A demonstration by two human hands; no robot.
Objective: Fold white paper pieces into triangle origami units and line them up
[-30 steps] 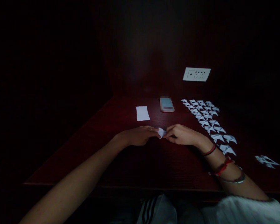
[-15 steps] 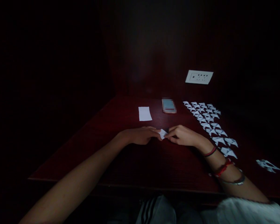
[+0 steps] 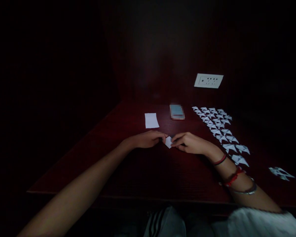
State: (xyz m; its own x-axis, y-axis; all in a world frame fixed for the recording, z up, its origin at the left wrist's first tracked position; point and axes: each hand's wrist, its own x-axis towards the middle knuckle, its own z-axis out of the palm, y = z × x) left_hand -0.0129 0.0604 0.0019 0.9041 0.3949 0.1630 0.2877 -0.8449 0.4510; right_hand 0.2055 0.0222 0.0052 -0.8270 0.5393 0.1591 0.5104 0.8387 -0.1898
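A small folded piece of white paper (image 3: 169,142) lies between my two hands over the dark red table. My left hand (image 3: 150,139) pinches its left side with thumb and fingers. From the other side my right hand (image 3: 188,143) grips the paper's right edge, fingertips pressed on it. Just beyond the hands is a flat white paper sheet (image 3: 151,120). Many folded white paper figures (image 3: 218,125) stand in rows to the right of my right hand.
A pixelated bluish block (image 3: 177,112) rests near the back of the table (image 3: 108,171). Another small cluster of folded paper (image 3: 281,173) lies at the far right. A white socket panel (image 3: 208,81) is on the wall behind.
My left hand has shifted its grip slightly, its fingers now higher at the paper's left side. The folded paper shows more of its pointed lower edge. The whole view has drifted slightly.
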